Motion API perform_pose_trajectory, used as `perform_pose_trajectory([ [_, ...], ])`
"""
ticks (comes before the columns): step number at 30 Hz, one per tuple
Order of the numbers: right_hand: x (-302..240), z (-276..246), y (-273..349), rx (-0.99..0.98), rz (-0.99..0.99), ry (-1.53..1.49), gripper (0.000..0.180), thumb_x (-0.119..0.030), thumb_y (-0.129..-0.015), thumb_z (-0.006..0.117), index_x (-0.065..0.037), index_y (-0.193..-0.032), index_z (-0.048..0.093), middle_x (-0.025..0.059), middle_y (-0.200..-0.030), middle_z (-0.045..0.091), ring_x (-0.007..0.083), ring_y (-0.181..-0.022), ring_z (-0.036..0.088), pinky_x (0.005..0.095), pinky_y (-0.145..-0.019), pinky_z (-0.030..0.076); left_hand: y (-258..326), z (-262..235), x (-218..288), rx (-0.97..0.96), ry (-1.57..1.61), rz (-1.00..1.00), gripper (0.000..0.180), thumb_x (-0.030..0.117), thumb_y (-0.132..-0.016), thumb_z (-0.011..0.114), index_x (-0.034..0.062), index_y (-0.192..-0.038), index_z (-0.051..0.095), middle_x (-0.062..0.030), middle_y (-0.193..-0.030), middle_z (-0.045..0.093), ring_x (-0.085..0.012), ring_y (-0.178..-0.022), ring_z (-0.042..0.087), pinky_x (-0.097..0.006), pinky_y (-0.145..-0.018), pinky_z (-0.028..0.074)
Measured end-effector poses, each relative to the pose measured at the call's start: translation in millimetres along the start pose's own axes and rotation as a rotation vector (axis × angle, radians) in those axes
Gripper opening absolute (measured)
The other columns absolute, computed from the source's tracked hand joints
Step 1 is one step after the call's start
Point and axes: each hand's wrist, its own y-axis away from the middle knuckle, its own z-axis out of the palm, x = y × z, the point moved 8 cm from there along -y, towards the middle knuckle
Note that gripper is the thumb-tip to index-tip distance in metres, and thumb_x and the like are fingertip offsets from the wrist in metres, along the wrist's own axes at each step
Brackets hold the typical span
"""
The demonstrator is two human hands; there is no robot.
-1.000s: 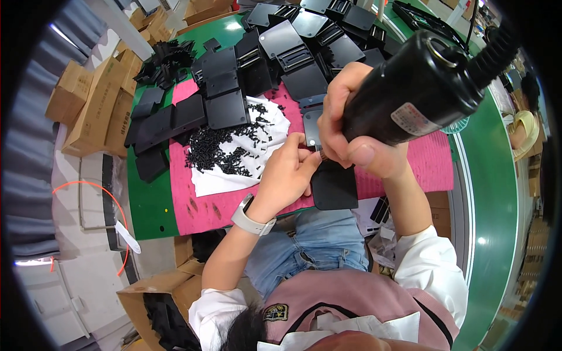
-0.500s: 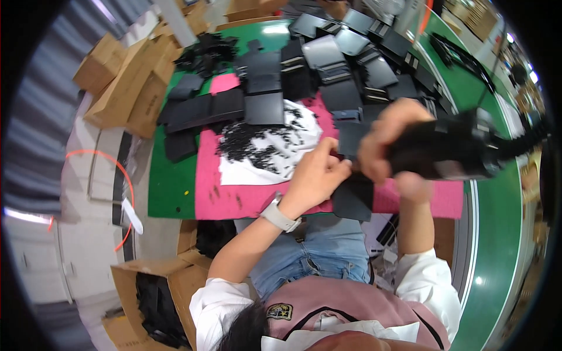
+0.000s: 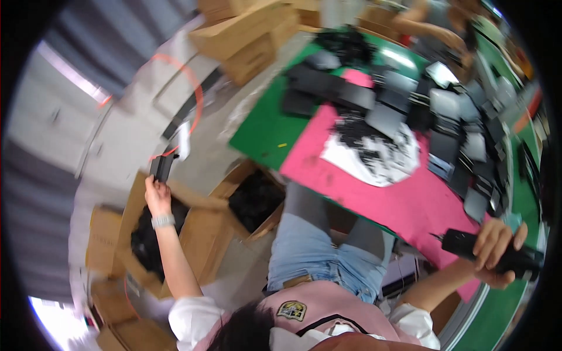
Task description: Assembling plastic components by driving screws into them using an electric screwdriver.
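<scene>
My left hand (image 3: 157, 198) is stretched far out to the left, its fingers closed on one end of a flat black plastic part (image 3: 161, 167). Below that arm stands an open cardboard box (image 3: 202, 240) with black things in it. At the right edge of the table, my right hand (image 3: 496, 248) wraps round a black electric screwdriver (image 3: 459, 243), whose thin bit points left. A white cloth (image 3: 343, 153) strewn with many small black pieces, perhaps screws, lies on the pink mat (image 3: 313, 172).
Black plates and housings (image 3: 386, 117) crowd the green table (image 3: 260, 131), with a dark heap (image 3: 345, 47) at its far end. Another open box (image 3: 254, 199) stands by my legs. Cartons (image 3: 252, 55) are stacked beyond; an orange hose (image 3: 198, 88) curves at left. A person (image 3: 436, 35) works across the table.
My left hand has left the table and swung far left, carrying the black part. The screwdriver has moved right and down in my right hand. The whole view has turned left.
</scene>
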Motion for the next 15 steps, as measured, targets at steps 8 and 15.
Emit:
perform_pose_trajectory([
  [8, 27.4, 4.0, 2.4, -0.112, 0.158, 0.005, 0.054, -0.044, -0.077, 0.059, -0.005, -0.110, 0.041, 0.0006, -0.060, 0.044, 0.0136, -0.043, 0.045, 0.0291, -0.053, 0.038, -15.2, -229.9, 36.9, 0.492, -0.086, 0.102, 0.023, 0.012, -0.091, 0.044, -0.0010, -0.108, 0.051, -0.0147, -0.094, 0.065, -0.0217, -0.073, 0.063, -0.030, -0.058, 0.051],
  [15, 3.1, -37.2, 9.7, -0.076, 0.199, 0.092, 0.053, -0.032, -0.068, 0.068, -0.003, -0.100, 0.039, -0.0034, -0.053, 0.045, 0.0073, -0.040, 0.046, 0.0232, -0.056, 0.035, -11.2, -5.8, -27.5, 0.026, -0.329, -0.013, 0.018, 0.007, -0.081, 0.053, 0.0019, -0.098, 0.057, -0.0061, -0.079, 0.063, -0.0113, -0.063, 0.058, -0.022, -0.052, 0.044],
])
